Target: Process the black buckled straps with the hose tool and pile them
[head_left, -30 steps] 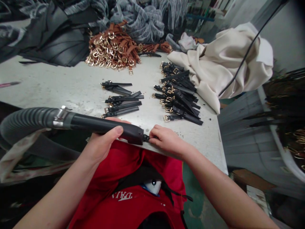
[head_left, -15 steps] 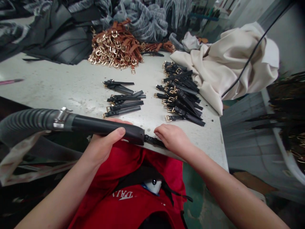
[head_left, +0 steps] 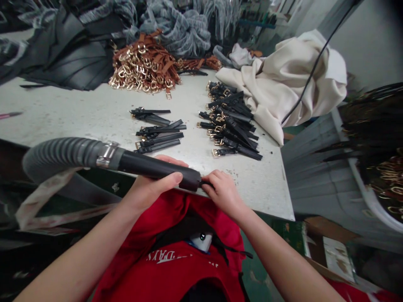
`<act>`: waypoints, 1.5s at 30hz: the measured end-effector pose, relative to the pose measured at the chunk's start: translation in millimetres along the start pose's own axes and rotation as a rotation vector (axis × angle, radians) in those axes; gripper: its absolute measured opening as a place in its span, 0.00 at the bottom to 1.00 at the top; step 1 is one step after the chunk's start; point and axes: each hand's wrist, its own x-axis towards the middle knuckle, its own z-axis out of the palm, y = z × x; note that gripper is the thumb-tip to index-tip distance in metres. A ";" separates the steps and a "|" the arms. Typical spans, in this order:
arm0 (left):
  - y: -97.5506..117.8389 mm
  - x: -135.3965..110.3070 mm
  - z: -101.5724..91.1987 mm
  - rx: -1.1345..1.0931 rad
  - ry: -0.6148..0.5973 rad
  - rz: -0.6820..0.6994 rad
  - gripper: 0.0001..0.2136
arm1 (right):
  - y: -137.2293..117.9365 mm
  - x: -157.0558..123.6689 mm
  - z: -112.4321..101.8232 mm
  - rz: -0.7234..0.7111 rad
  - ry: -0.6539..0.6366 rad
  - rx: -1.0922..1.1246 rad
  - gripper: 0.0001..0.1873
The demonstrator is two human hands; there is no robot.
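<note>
My left hand (head_left: 154, 184) is wrapped round the black nozzle (head_left: 138, 165) of a ribbed grey hose (head_left: 69, 153), thumb on top. The nozzle lies slantwise above the table's front edge, its mouth toward the right. Just at that mouth, my right hand (head_left: 222, 191) is closed on a black strap (head_left: 206, 183). Only a short dark piece of the strap shows between fingers and nozzle; the rest is hidden. Beyond my hands lie a small group of black buckle straps (head_left: 159, 142) and, to its right, a bigger pile of black buckle straps (head_left: 234, 126).
A heap of brown straps with gold buckles (head_left: 141, 67) lies at the back, beside black leather strips (head_left: 75, 58). Cream cloth (head_left: 283, 79) covers the table's right corner. A grey bin (head_left: 311, 167) stands to the right. A metal clamp (head_left: 107, 155) rings the hose.
The nozzle and my left hand have shifted right. My right hand has drawn in to the nozzle's mouth, and less of the strap shows. The view has moved slightly.
</note>
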 end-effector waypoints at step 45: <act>-1.4 -24.3 -3.2 0.062 -0.034 0.069 0.10 | -8.5 -9.2 4.6 0.012 0.107 0.153 0.07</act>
